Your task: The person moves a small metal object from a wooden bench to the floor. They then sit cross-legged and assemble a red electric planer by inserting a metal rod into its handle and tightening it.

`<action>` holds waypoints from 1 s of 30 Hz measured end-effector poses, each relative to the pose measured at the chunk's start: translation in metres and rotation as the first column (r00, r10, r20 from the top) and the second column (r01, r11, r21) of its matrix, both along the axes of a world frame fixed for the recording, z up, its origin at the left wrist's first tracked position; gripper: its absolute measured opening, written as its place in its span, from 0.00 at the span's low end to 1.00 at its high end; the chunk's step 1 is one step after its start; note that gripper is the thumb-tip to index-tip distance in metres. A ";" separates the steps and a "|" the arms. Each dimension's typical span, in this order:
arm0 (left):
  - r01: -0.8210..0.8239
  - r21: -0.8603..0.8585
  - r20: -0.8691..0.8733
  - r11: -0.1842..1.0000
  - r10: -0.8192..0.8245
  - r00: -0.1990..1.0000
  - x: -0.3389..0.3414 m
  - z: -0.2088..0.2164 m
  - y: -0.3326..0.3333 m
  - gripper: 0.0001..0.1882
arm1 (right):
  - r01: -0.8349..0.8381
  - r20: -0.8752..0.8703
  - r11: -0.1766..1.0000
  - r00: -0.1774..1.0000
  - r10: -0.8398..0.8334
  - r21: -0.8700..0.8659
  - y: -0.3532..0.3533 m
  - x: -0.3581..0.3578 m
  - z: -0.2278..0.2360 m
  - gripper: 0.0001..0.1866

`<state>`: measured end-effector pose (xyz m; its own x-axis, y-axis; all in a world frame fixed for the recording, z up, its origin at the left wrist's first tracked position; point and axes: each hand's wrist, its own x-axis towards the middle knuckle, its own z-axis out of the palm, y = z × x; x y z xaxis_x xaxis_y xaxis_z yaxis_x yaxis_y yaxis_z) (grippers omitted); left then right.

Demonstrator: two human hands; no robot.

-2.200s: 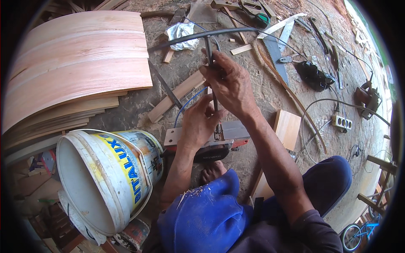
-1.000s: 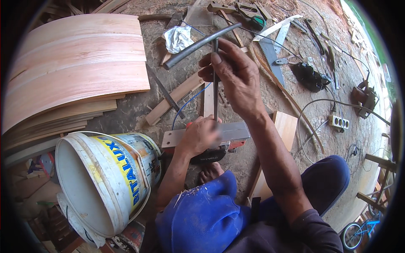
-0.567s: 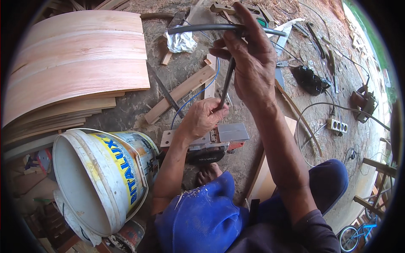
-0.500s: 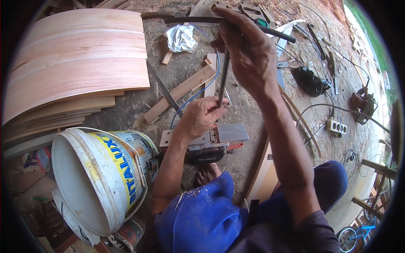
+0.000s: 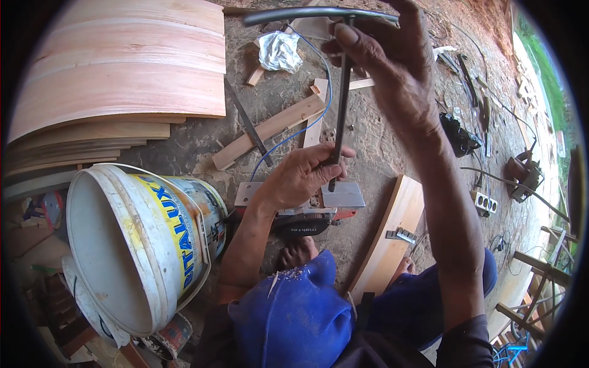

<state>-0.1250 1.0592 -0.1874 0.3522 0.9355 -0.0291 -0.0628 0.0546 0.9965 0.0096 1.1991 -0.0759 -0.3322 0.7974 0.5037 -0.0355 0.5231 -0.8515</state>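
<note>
A long dark T-handle wrench (image 5: 344,92) stands nearly upright, its lower end over the bed of an electric planer (image 5: 343,196). The planer lies sole up on the ground by my foot. My left hand (image 5: 300,178) pinches the wrench's shaft low down, just above the planer's cutter slot. At the top, my right hand (image 5: 399,76) has its fingers round the crossbar, the thumb close to where bar and shaft meet. The wrench's tip rests at or near the metal plate; exact contact is hard to tell.
A large white bucket (image 5: 116,245) lies tipped at the left. Stacked boards (image 5: 135,67) fill the far left. A board with a metal fitting (image 5: 386,230) leans by my right leg. A blue cord (image 5: 330,67), wood offcuts (image 5: 270,132) and a power strip (image 5: 485,203) lie about.
The crossbar has turned and its right end now sits within my right hand. My right hand has moved slightly right, and the shaft's lower end shows below my left hand.
</note>
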 end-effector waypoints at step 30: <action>0.168 -0.122 -0.064 0.978 -0.177 0.982 -0.015 -0.039 -0.018 0.18 | -0.099 0.907 0.978 0.366 0.209 -0.186 0.022 0.019 0.047 0.19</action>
